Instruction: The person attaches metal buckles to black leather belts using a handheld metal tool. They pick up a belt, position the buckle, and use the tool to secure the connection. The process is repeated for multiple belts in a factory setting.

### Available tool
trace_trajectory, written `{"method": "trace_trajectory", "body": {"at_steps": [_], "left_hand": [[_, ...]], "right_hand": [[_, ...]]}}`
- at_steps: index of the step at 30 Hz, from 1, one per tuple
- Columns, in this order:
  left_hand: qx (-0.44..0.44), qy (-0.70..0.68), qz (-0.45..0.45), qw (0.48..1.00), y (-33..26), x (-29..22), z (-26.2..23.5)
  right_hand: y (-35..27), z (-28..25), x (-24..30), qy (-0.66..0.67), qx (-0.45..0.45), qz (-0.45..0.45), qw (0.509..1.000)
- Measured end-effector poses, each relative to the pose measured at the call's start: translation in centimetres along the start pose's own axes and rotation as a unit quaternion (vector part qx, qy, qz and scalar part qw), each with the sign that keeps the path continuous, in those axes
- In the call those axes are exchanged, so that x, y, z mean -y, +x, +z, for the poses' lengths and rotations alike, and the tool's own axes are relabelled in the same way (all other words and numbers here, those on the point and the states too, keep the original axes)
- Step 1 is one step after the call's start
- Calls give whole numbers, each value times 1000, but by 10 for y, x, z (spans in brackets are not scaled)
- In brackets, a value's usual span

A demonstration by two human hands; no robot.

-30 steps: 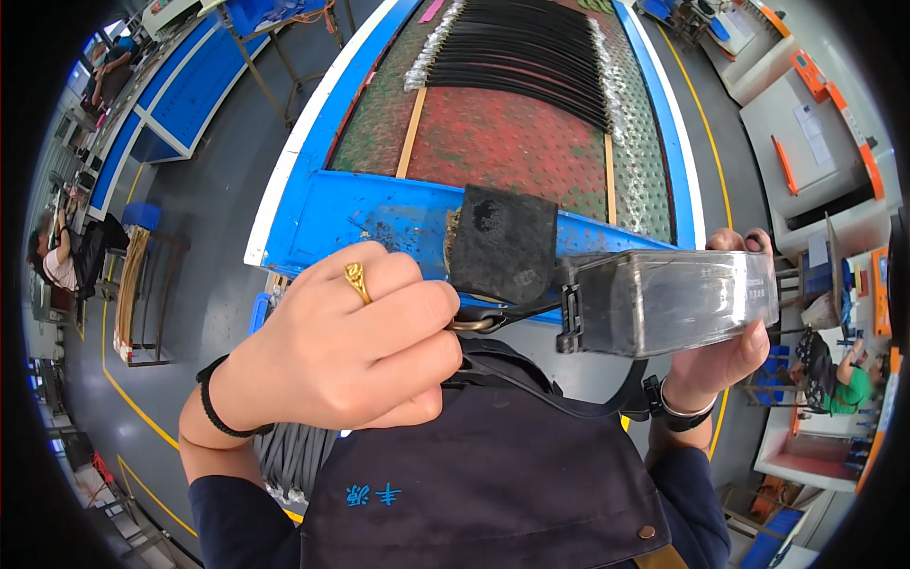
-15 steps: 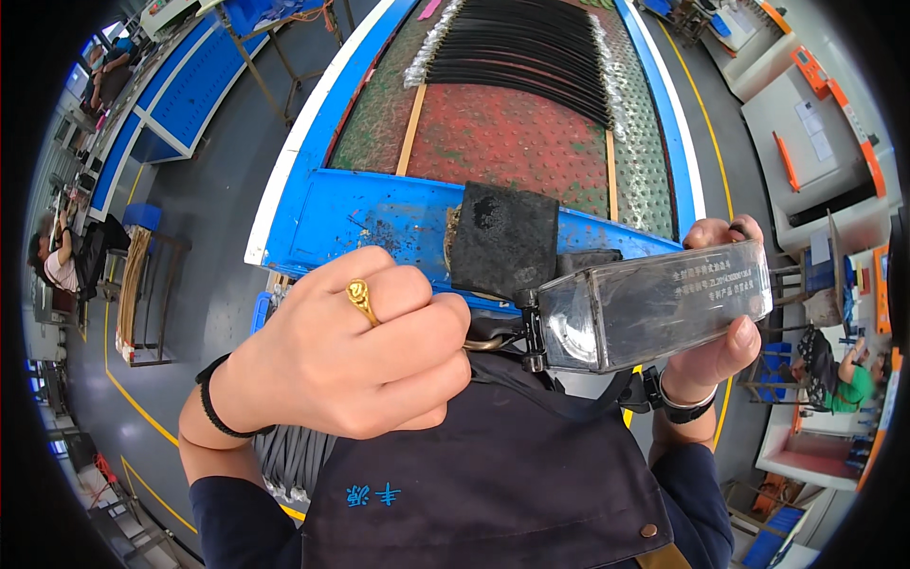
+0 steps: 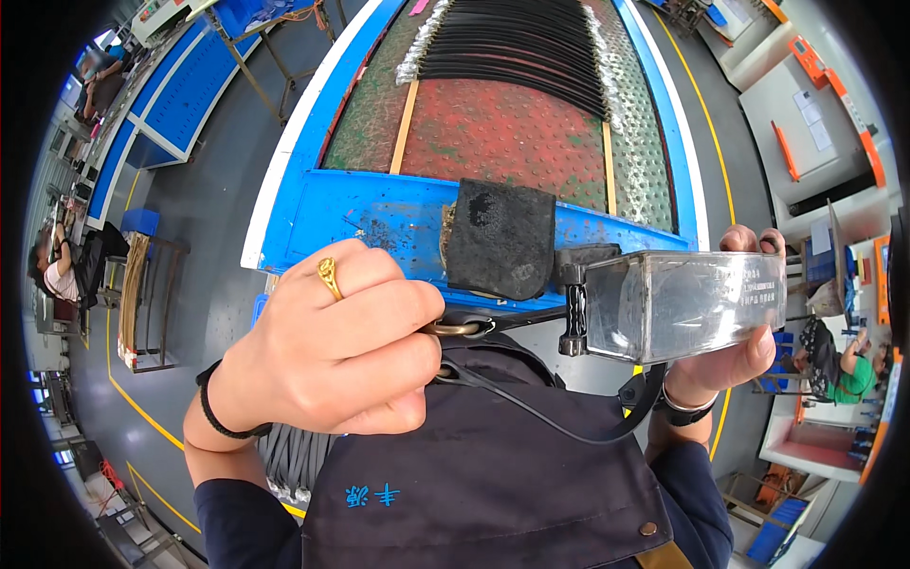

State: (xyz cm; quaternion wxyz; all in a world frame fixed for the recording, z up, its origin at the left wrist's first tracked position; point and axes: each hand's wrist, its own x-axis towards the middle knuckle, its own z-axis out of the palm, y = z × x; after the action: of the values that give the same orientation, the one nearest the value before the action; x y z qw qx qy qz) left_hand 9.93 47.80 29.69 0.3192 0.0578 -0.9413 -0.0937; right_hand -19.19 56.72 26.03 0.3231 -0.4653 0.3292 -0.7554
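My left hand (image 3: 332,356), with a gold ring on one finger, is closed around a thin dark tool with a brass-coloured end (image 3: 455,328) that runs toward a shiny metal box-shaped part (image 3: 678,303). My right hand (image 3: 735,351) grips that metal part from behind and underneath, holding it level in front of my chest. A black fitting (image 3: 573,303) sits on the part's left end. A thin black cable (image 3: 531,412) loops below it over my dark apron (image 3: 493,493).
A blue-edged conveyor table (image 3: 379,213) lies ahead, with a black square pad (image 3: 502,237) on its near edge and rows of dark curved strips (image 3: 517,47) farther back. Blue workbenches (image 3: 180,90) and seated people are at the left; another person sits at the right (image 3: 839,360).
The metal part has tilted and shifted slightly in my right hand, dipping left and then levelling out. My left hand stayed closed near its left end.
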Motion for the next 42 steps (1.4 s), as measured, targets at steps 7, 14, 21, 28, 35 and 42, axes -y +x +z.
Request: {"method": "trace_trajectory", "body": {"at_steps": [7,14,21,28,35,42], "left_hand": [[-27,29,-51,998,-15,1,1],[-89,37,-263,960,-51,-9,-8],[-296,-294,-427,802,-63,-3,18],[-324,-508,-432,671,-52,0,18],[-350,-311,-397,789,-46,4,37],[-236,-53,-287,927,-12,11,27]], "right_hand": [[20,-22,-21,200,-77,41,976],[16,-54,-125,5,-94,154,984],[-8,-54,-206,-82,-28,291,953],[-23,-96,-189,-566,52,55,821],[-84,-114,-167,-721,208,45,659],[-82,-96,-157,-720,203,42,662]]}}
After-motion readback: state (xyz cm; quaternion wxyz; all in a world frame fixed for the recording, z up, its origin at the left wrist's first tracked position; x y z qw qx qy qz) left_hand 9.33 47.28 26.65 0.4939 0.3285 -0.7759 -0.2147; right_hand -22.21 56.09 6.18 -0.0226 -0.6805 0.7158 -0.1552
